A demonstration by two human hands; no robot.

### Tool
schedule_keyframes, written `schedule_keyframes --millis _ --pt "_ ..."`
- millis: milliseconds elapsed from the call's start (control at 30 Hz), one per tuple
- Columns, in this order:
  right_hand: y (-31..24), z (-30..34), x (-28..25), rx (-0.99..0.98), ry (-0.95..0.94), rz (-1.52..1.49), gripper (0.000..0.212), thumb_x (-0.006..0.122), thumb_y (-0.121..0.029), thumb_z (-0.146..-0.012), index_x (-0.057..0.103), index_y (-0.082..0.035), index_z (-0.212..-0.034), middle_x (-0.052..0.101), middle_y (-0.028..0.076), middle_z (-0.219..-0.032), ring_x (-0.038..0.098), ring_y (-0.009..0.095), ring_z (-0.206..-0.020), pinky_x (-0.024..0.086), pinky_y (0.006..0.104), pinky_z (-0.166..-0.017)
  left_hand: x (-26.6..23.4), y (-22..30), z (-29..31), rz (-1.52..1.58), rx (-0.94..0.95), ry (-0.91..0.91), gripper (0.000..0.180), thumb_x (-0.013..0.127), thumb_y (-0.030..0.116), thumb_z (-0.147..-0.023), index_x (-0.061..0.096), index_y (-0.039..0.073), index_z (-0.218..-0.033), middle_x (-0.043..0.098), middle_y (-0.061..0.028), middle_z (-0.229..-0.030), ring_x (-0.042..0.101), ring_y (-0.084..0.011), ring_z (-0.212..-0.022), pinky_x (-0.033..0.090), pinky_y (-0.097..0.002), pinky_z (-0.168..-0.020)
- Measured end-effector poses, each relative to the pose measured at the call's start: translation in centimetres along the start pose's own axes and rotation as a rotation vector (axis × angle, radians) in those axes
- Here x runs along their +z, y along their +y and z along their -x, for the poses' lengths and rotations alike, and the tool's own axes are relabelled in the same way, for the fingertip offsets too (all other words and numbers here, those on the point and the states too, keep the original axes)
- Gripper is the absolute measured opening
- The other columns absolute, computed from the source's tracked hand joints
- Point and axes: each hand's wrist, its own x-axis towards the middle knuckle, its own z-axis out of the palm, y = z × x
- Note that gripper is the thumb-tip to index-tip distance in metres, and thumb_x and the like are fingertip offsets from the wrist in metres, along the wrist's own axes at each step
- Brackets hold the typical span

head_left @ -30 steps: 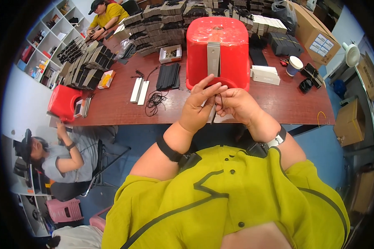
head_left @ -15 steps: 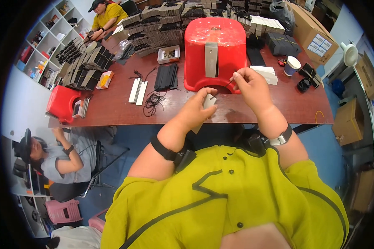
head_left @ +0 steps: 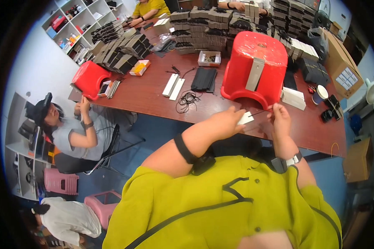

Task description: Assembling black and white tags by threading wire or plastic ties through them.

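Workshop room, long reddish-brown wooden table [head_left: 153,101] crowded with goods, white cubby shelves [head_left: 77,18] on the far left wall. Left hand [head_left: 225,122] held above the near table edge, fingers closed in a pinch on a small pale card tag [head_left: 245,118]. Right hand [head_left: 280,118] just beside it to the right, thumb and fingertips pinched shut on a thin black cord [head_left: 259,112] that runs from the tag toward that hand. Both hands sit right in front of an upturned red plastic stool [head_left: 255,68] on the table, with a grey flat strip [head_left: 254,74] leaning against its front. Left of the stool: a stack of black flat sleeves [head_left: 203,79], a loose tangle of black cord [head_left: 187,99], two white narrow boxes [head_left: 173,85]. Small open box of tiny parts [head_left: 209,58] behind them. Tall stacks of grey and black packets [head_left: 207,25] along the far side. Paper cup [head_left: 319,93] and white flat boxes [head_left: 294,97] right of the stool. Second red stool [head_left: 88,79] at the table's left end, a seated person in a grey top [head_left: 72,139] beside it. Brown cardboard carton [head_left: 340,58] at far right.
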Motion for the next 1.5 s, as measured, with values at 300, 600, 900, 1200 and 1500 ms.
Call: schedule_keyframes --millis 300,600,900,1200,1500 --pt "-2.1 -0.7 -7.6 -0.028 0.047 0.264 0.024 0.058 -0.028 -0.090 0.056 -0.006 -0.083 0.055 0.002 -0.067 0.051 0.011 -0.055 0.045 0.0272 -0.048 -7.3 -22.9 1.6 -0.242 -0.377 0.461 0.048 0.058 0.028 -0.084 0.049 0.000 -0.122 0.050 -0.0268 -0.117 0.049 -0.0408 -0.108 0.041 -0.0468 -0.090" --pt "-10.5 -4.2 -25.7 -0.440 0.692 1.065 0.019 0.065 -0.021 -0.080 0.065 -0.006 -0.090 0.063 0.012 -0.085 0.062 0.025 -0.079 0.048 0.0336 -0.072 2.7 -15.5 -0.5 -0.275 -0.017 0.697 0.050 0.065 0.022 -0.079 0.048 0.003 -0.122 0.042 -0.0235 -0.124 0.040 -0.0407 -0.115 0.034 -0.0460 -0.096" --pt "-17.7 -14.3 -33.6 0.036 0.623 1.779 0.093 0.080 -0.023 -0.063 0.029 -0.015 -0.140 0.023 0.013 -0.147 0.026 0.027 -0.135 0.029 0.0345 -0.108 6.1 -9.6 0.1 -0.357 -0.064 0.460 0.044 0.063 0.022 -0.077 0.051 0.003 -0.116 0.043 -0.0220 -0.123 0.040 -0.0399 -0.115 0.031 -0.0472 -0.098" --pt "-18.8 -18.7 -38.1 0.246 0.234 1.718 0.115 0.085 -0.029 -0.055 0.018 -0.011 -0.145 0.029 0.017 -0.144 0.029 0.031 -0.133 0.032 0.0381 -0.106 5.9 -8.6 -0.2 -0.328 -0.067 0.375 0.041 0.061 0.021 -0.076 0.052 0.003 -0.112 0.048 -0.0199 -0.116 0.044 -0.0384 -0.109 0.034 -0.0469 -0.095" --pt "-19.7 -6.1 -34.5 0.077 0.137 0.376 0.045 0.070 -0.026 -0.070 0.058 -0.004 -0.107 0.061 0.006 -0.097 0.057 0.016 -0.085 0.045 0.0294 -0.076 5.7 -9.0 0.0 -0.324 -0.035 0.440 0.037 0.059 0.022 -0.078 0.054 0.002 -0.109 0.049 -0.0203 -0.113 0.046 -0.0394 -0.106 0.036 -0.0460 -0.092"
